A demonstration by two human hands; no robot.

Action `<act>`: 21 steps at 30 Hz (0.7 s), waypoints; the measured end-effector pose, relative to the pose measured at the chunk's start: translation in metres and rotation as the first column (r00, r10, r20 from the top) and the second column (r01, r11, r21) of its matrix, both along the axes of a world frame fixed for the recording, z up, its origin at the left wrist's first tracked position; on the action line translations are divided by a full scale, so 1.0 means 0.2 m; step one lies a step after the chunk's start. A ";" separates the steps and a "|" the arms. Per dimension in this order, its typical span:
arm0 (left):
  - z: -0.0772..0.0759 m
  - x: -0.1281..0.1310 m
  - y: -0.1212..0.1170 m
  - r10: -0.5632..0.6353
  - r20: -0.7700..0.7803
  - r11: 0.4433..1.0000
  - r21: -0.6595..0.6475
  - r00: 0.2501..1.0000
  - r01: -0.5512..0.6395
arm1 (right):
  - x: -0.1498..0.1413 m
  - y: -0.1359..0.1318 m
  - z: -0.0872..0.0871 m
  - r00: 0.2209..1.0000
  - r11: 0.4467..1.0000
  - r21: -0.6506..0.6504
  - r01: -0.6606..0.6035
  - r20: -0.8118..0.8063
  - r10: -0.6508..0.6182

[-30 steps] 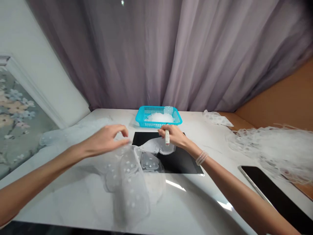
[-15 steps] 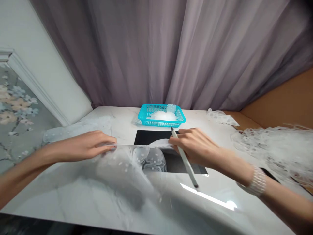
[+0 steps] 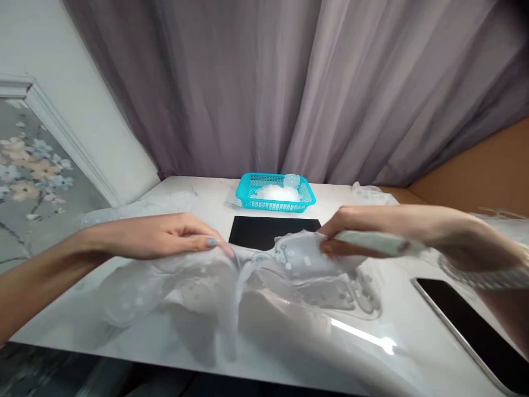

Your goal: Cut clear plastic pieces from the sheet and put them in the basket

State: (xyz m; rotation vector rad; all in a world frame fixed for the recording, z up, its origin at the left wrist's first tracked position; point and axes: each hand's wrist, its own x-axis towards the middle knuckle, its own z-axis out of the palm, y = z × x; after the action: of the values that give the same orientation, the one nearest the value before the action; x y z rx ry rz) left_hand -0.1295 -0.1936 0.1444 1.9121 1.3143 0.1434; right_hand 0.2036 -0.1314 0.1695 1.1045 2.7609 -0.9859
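Note:
A sheer white dotted fabric hangs bunched between my hands, low over the front of the table. My left hand is closed, pinching it between thumb and fingers at the left. On the other side my right hand is closed around a pale pen-shaped tool, with its fingertips at the fabric too. The tool lies nearly level, its rear end towards the right; its tip is hidden. Behind the fabric, a black mat shows in part.
A turquoise basket with white pieces stands at the back. A phone lies at the right front. White scraps sit at the back right, and sheer material at the left. The white table ends at the front edge.
The fabric has gone from stretched to bunched between my hands. My right hand has moved right and turned, bringing the tool from steep to nearly level. My left hand has shifted slightly right.

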 end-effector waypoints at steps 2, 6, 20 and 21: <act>0.00 0.08 0.08 -0.079 0.066 0.994 -0.076 0.995 0.084 | -0.03 0.08 -0.01 0.998 0.999 -0.032 0.017 0.057 -0.015; -0.06 0.22 0.19 -0.126 0.039 0.992 0.000 0.991 0.126 | -0.15 0.15 -0.14 0.997 0.982 0.178 -0.069 -0.011 0.072; -0.17 0.24 0.06 0.108 -0.093 0.897 0.438 0.990 -0.056 | -0.43 0.01 -0.46 0.879 0.984 0.174 -0.045 -0.461 0.122; -0.19 0.24 0.04 0.121 -0.026 0.887 0.452 0.992 -0.096 | -0.43 -0.01 -0.43 0.878 0.983 0.179 -0.026 -0.466 0.108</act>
State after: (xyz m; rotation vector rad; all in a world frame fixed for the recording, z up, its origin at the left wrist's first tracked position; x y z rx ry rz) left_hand -0.0811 -0.1857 0.1060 2.2358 1.5234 0.4968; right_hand 0.1172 -0.1339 0.0836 0.8636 3.2989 -1.1695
